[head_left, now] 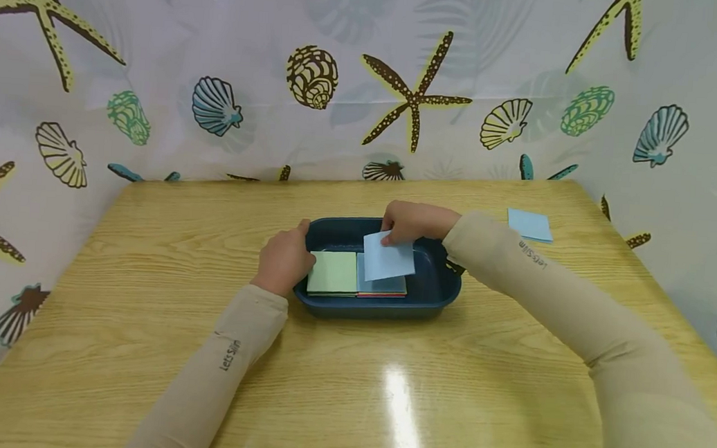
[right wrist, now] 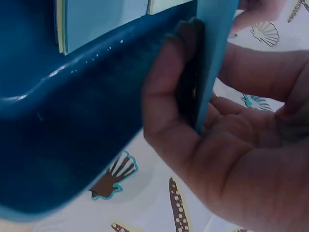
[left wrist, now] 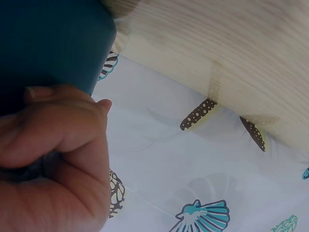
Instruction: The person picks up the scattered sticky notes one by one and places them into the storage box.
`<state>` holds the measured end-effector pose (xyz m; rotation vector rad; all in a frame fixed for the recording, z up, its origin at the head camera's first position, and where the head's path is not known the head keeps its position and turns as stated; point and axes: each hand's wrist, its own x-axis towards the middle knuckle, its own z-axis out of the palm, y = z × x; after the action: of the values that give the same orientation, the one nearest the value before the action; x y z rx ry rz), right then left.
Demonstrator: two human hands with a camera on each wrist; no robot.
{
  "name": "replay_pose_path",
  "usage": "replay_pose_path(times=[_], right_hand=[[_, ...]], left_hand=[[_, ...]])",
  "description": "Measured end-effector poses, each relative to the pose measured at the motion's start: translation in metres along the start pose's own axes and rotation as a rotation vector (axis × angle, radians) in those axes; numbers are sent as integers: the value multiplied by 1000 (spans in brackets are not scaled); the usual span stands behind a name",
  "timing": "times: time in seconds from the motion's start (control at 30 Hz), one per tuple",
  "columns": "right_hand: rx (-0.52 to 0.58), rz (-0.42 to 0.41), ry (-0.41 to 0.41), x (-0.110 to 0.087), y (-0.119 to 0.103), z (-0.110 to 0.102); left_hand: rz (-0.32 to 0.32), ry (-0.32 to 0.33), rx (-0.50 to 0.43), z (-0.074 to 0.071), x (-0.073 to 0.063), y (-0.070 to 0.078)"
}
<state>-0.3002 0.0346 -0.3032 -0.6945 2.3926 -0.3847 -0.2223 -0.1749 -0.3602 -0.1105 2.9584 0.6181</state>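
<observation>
A dark blue plastic bin sits on the wooden table. My left hand grips its left rim, with the thumb over the inside edge; in the left wrist view curled fingers lie against the bin's wall. Between thumb and fingers, my right hand pinches a light blue square note pad, tilted above the bin's contents. The right wrist view shows this pad edge-on. Below it, a stack topped with blue paper lies beside a pale green note stack. Pink and yellow edges show under the blue one.
Another light blue note pad lies on the table at the back right, beyond the right forearm. Fabric printed with shells and starfish hangs behind the table and at both sides.
</observation>
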Motion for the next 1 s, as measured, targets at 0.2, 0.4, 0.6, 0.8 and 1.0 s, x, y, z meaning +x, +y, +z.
replay_pose_path(times=[0.2,0.4,0.6,0.8,1.0], right_hand=[[-40,74,-50,9,-6,10],[-15,157,-95,18,-5,18],[-21,177,-134,28,-2,23],[-72,170,-138,36,3,26],[-115,158,-146,40,3,29]], left_hand=[[3,-6,-1,0,0,1],[7,-11,-6,1,0,1],[17,0,-6,1,1,0],[14,0,-8,-1,0,1],[19,6,-12,-1,-1,0]])
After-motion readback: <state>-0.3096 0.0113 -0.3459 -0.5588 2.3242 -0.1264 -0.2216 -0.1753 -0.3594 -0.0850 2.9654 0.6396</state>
